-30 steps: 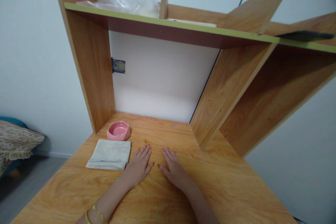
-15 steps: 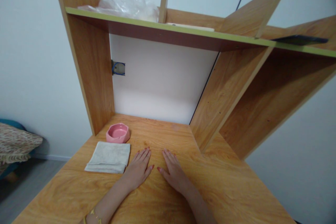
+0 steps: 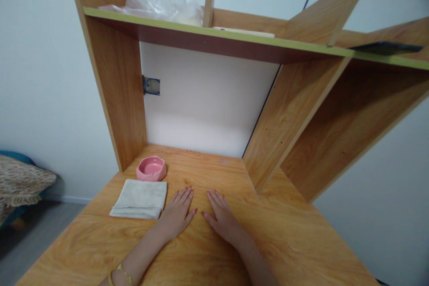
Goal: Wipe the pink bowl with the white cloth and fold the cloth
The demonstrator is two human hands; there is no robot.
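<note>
My left hand [image 3: 176, 215] lies flat on the wooden desk [image 3: 197, 259], fingers stretched out and thumb apart, holding nothing. Just left of it is a folded pale grey cloth [image 3: 139, 199]. Behind the cloth stands a pink faceted ashtray [image 3: 151, 169] with nothing visible inside. My right hand [image 3: 221, 220] rests palm down on the desk a short way to the right, its fingers also extended and no object under it that I can see. The two thumbs point toward each other with a gap between them.
Above the desk runs a shelf [image 3: 234, 39] with a clear plastic bag [image 3: 164, 6] and a dark flat object [image 3: 387, 48] on it. A slanting upright panel [image 3: 284, 120] bounds the right side. At far left is patterned fabric [image 3: 23, 178] on something blue.
Both hands stay in place on the desk. The view has shifted very slightly; the cloth and ashtray have not been moved.
</note>
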